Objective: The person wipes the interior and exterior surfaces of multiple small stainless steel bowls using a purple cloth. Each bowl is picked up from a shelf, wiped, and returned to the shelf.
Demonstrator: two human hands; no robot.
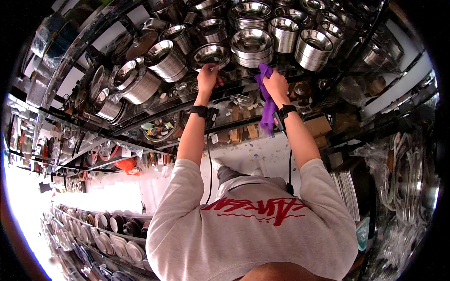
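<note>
My left hand [207, 80] pinches the near rim of a shallow stainless-steel bowl [210, 55]. That bowl sits on the glass shelf between taller steel stacks. In my right hand [276, 85] is a bunched purple cloth [269, 109], its loose end hanging down past the shelf's front edge. Just beyond the cloth stands a stack of wide-rimmed steel bowls [251, 48]. Left of my left hand leans a tall stack of deeper steel bowls [167, 61].
More steel bowl stacks [314, 51] fill the shelf to the right. A larger pot stack [137, 84] stands at left. Dark shelf rails [225, 84] run across under my hands, with cardboard boxes [317, 126] on the level below. Racks of dishes [121, 242] stand behind at left.
</note>
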